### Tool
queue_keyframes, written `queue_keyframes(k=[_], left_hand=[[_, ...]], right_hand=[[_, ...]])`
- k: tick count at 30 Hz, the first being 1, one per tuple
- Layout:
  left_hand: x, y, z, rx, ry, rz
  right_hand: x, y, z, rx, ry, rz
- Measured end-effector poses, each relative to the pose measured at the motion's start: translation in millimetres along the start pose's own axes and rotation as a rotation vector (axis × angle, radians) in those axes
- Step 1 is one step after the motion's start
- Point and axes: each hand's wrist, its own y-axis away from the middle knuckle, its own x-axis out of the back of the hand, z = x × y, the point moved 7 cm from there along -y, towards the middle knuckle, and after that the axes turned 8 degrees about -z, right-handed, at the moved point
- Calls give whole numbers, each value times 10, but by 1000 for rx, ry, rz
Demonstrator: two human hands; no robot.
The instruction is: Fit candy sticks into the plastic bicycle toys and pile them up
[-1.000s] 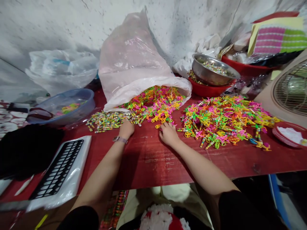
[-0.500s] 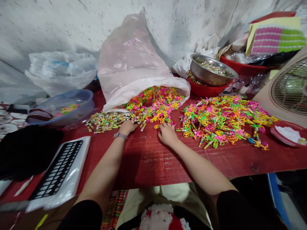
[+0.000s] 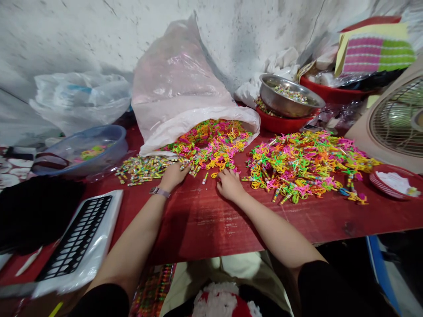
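Observation:
My left hand (image 3: 174,175), with a watch (image 3: 160,191) on its wrist, reaches over the right edge of a heap of small striped tubes (image 3: 142,169). Its fingers stretch onto the tubes and hold nothing that I can see. My right hand (image 3: 230,185) rests on the red table with its fingers bent inward, beside a yellow plastic ring piece (image 3: 214,175); whatever lies under those fingertips is hidden. Between the hands lies one loose striped tube (image 3: 205,178). Bright plastic pieces (image 3: 228,152) spill from a large white bag (image 3: 178,79) just beyond both hands.
A wide pile of coloured plastic pieces (image 3: 307,165) covers the table's right side. Behind it stand a steel bowl (image 3: 287,105) on a red basin, and a fan (image 3: 393,127). At left are a blue basin (image 3: 114,149) and a black slotted tray (image 3: 79,235).
The loose tube has shifted right, away from the heap and toward my right hand. My left hand has moved slightly left and its fingers show more; my right hand has barely moved.

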Motion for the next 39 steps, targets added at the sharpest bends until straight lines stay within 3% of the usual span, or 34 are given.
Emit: queue_keyframes(k=[7, 11, 20, 27, 32, 39], left_hand=[[30, -56, 36, -144, -53, -16], [-22, -61, 24, -240, -144, -131], [-98, -131, 27, -210, -244, -245], [-118, -16, 61, -243, -231, -200], [-93, 8, 203, -313, -228, -150], [-87, -114, 395, -359, -163, -228]], right_hand=[[-9, -5, 7, 13, 15, 12], [-17, -11, 5, 17, 18, 21], [-17, -14, 15, 18, 21, 11], [-13, -6, 5, 17, 13, -5], [11, 4, -15, 14, 42, -7], [60, 21, -59, 63, 101, -59]])
